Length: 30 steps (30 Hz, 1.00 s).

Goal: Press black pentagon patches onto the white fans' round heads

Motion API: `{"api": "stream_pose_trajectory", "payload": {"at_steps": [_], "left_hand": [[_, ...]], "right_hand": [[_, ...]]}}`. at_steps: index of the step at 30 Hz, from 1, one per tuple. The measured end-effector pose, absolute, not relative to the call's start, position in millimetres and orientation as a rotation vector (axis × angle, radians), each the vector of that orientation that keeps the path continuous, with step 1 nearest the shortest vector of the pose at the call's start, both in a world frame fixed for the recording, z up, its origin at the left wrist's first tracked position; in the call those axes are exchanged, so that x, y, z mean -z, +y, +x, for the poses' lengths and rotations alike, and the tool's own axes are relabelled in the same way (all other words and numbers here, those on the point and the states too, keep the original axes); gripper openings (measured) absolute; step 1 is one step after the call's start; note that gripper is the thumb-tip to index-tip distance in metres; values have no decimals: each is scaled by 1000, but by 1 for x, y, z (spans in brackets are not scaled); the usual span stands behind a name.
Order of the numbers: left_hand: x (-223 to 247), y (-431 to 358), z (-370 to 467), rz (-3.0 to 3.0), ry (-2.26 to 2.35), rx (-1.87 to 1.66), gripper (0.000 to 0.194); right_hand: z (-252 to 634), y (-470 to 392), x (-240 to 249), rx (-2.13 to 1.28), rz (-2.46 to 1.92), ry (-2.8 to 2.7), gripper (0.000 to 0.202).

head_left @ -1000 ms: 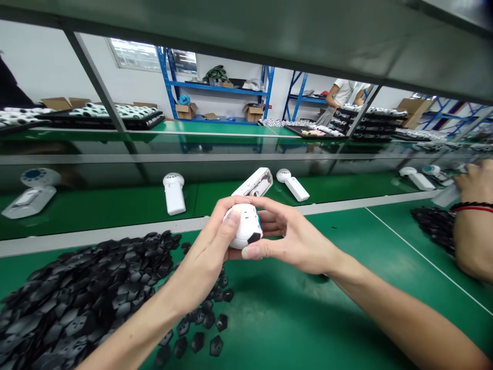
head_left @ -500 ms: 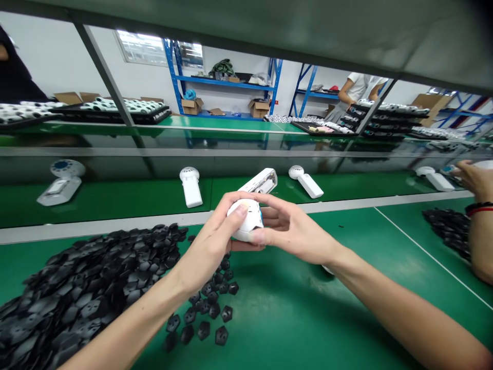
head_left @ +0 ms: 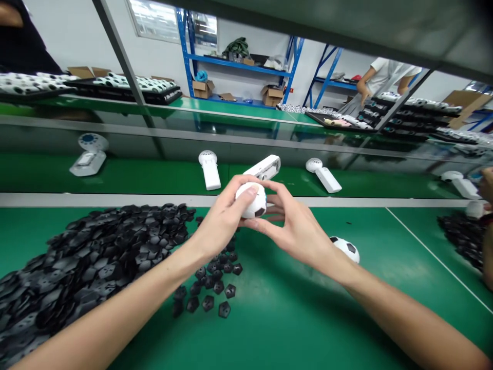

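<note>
Between my hands is a white handheld fan (head_left: 246, 204) with a rounded, football-patterned head; one black pentagon shows low on its right side. My left hand (head_left: 227, 210) grips the head, thumb pressed on its face. My right hand (head_left: 288, 218) curves around the right side, thumb beneath and fingers partly hidden behind. A white handle with an open hollow (head_left: 265, 167) projects beyond my fingers and seems to belong to this fan. Loose black pentagon pieces (head_left: 210, 280) lie below my left hand, beside a large heap of them (head_left: 96, 262).
A football-patterned ball shape (head_left: 346, 249) rests by my right forearm. White fans (head_left: 210, 170) lie spaced along the green belt (head_left: 162, 177) ahead. At right, a co-worker's hand (head_left: 487, 180) is near another black heap (head_left: 460, 236). A shelf overhangs above; trays of patterned parts stand beyond.
The view has shifted, and the held fan has turned so a black pentagon shows on its head. My right thumb has slid lower. The patterned ball shape by my right forearm is now uncovered.
</note>
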<state>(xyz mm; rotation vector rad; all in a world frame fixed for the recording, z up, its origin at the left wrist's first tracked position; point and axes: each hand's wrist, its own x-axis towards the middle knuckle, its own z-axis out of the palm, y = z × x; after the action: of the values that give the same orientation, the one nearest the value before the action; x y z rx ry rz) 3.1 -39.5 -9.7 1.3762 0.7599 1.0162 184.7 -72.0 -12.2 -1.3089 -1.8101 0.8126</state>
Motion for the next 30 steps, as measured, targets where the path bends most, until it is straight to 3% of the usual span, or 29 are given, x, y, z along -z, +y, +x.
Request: {"api": "stream_pose_trajectory", "payload": {"at_steps": [4,5,13,19,23,27,30], "left_hand": [[5,-23,-10,1304,770,-1156,31],[2,-20,-14,1291,777,-1186,33],[-10,-17,-25,1236,755,-1266,39],[-13,-20,-24,1120,735,-1269,36],[-10,-17,-28,1107,761,-1311,34],[-6,-15,-28,1083,798,-1334,36],[-2,-16,-25,1044,843,-1367,38]], "right_hand": [[179,-82,26,-659,-1549,-2136,16],[176,-85,31,-720,-1515,-2248,15],[158,-89,52,-834,-1425,-2409,10],[165,-81,43,-1262,-1235,-1989,6],[177,-67,28,-1465,-1137,-1611,15],[187,-61,14,-1706,-1032,-1398,39],[187,-64,10,-1716,-921,-1380,36]]}}
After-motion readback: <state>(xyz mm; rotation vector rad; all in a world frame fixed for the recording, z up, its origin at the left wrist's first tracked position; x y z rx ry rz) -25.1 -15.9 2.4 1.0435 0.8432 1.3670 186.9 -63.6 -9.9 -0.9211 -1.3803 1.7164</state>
